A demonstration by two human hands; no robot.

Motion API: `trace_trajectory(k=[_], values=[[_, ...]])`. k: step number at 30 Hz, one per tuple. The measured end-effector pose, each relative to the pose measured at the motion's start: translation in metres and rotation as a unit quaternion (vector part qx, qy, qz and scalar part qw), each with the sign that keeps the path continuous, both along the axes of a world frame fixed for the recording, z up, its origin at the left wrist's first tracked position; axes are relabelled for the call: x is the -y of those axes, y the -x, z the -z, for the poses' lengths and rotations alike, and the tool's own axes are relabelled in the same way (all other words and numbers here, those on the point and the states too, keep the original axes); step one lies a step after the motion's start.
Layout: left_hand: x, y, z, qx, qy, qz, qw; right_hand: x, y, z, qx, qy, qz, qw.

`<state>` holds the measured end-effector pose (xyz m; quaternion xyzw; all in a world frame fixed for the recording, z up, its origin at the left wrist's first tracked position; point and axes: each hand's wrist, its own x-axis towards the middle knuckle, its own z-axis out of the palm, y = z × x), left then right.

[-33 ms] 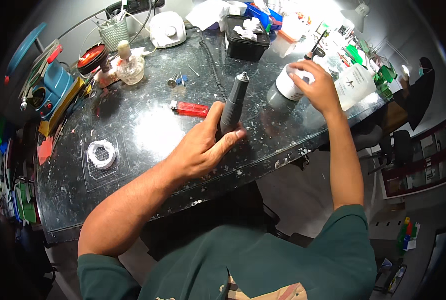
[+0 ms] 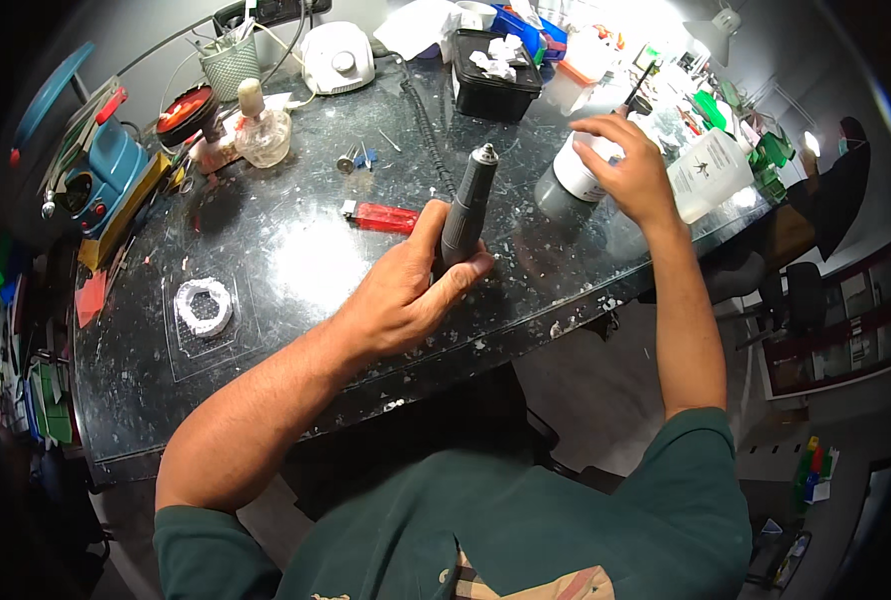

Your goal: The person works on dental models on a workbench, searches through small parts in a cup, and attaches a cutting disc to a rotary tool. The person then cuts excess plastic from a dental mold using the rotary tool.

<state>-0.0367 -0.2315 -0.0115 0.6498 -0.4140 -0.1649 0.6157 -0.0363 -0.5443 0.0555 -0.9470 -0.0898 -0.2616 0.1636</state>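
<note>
My left hand point(image 2: 406, 290) is wrapped round a dark grey rotary handpiece point(image 2: 471, 205), which points up and away with its metal nose bare of any bit. A red lighter point(image 2: 384, 217) lies just beyond my left knuckles. My right hand point(image 2: 634, 172) hovers at the top of a white jar point(image 2: 578, 170), thumb and forefinger curved and apart. Whether the fingertips touch the jar's rim cannot be told, and the other fingers are partly hidden. Behind that hand a thin dark-handled tool point(image 2: 646, 80) stands up at a slant.
A whitish ring-shaped piece point(image 2: 204, 307) lies on a clear plastic sheet at left. Beyond are a glass spirit burner point(image 2: 263, 135), small bits, a white control unit point(image 2: 338, 60) and a black box point(image 2: 491, 95) with crumpled paper. A translucent bottle point(image 2: 711, 175) stands right of my right hand.
</note>
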Motion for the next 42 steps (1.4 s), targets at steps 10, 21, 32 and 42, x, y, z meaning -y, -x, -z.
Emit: trace_trajectory(k=[10,21,32,42], values=[[-0.006,-0.003,-0.001,0.044,-0.004,-0.001,0.999,-0.137,-0.115,0.045,-0.098,0.02,-0.28,0.955],[-0.005,-0.01,-0.001,0.033,0.008,-0.031,0.999,-0.176,-0.148,0.056,-0.109,0.048,-0.31,0.943],[-0.002,-0.016,0.006,-0.017,0.014,-0.047,0.999,-0.166,-0.148,0.057,-0.138,-0.147,-0.324,0.924],[0.0,-0.017,0.005,-0.125,0.057,-0.066,0.988,-0.124,-0.107,0.002,-0.105,-0.484,-0.303,0.814]])
